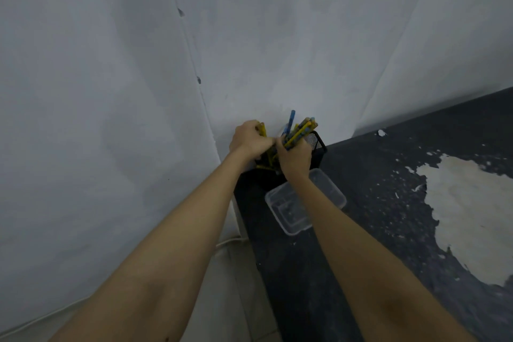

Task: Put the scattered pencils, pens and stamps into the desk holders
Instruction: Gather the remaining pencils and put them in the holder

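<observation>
Black wire mesh forms the desk holder (316, 144), which stands at the far left corner of the dark, paint-flaked worktop (388, 203), close against the pale wall (111, 91). Both hands meet over it. The right hand (294, 157) is closed around a bundle of yellow and blue pencils and pens (298, 130), their upper ends fanning up and to the right above the holder's rim. The left hand (249, 139) is curled shut on a smaller clutch of yellow pencils (261, 129), pressed against the right hand just left of the bundle. More yellow shafts show below the hands, inside or at the holder's mouth; which, I cannot tell.

The step in hand looks like loading or settling the pencils into the holder. Next, the bundles probably need tipping upright so their lower ends clear the rim, then easing down and releasing without catching on the mesh.

Both forearms reach long and nearly straight from the near edge toward that corner, wrists bent down. The right forearm crosses above a clear plastic tray (330, 191) lying just nearer than the holder. No stamps can be made out.
</observation>
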